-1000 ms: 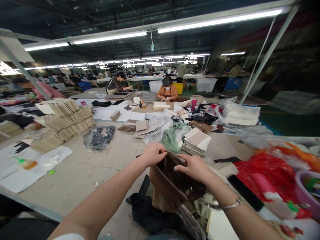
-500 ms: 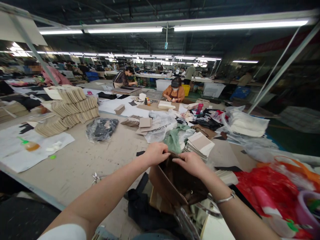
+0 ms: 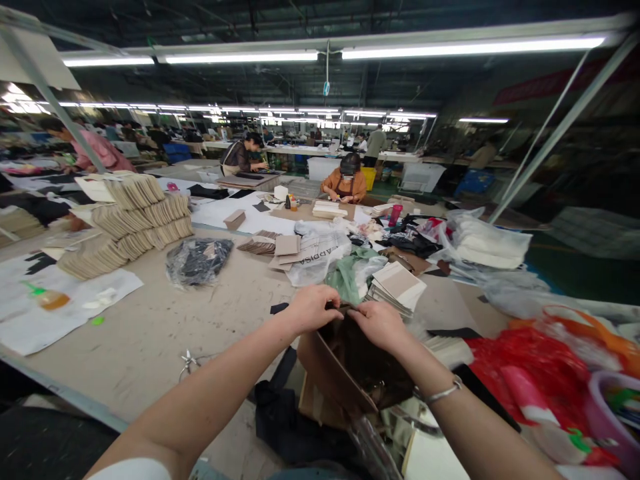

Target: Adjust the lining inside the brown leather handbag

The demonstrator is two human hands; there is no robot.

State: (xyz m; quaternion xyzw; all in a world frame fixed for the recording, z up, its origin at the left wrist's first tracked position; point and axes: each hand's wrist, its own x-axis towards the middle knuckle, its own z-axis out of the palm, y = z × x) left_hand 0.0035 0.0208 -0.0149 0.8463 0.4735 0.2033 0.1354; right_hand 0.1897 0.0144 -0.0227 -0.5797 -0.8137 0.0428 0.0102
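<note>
My left hand and my right hand both pinch the far top edge of a dark brown folded piece, held tilted above the workbench. The two hands almost touch at the thumbs. A silver bracelet sits on my right wrist. Under the brown piece lie tan card pieces and black fabric. Small scissors rest on the bench to the left of my forearm.
A long beige workbench carries stacks of tan cards, a black plastic-wrapped bundle, a pile of white-tan sheets, red plastic bags and a purple basin. Other people work at benches further back.
My two hands have drawn closer together along the brown piece's top edge, narrowing its opening. The view shifted slightly.
</note>
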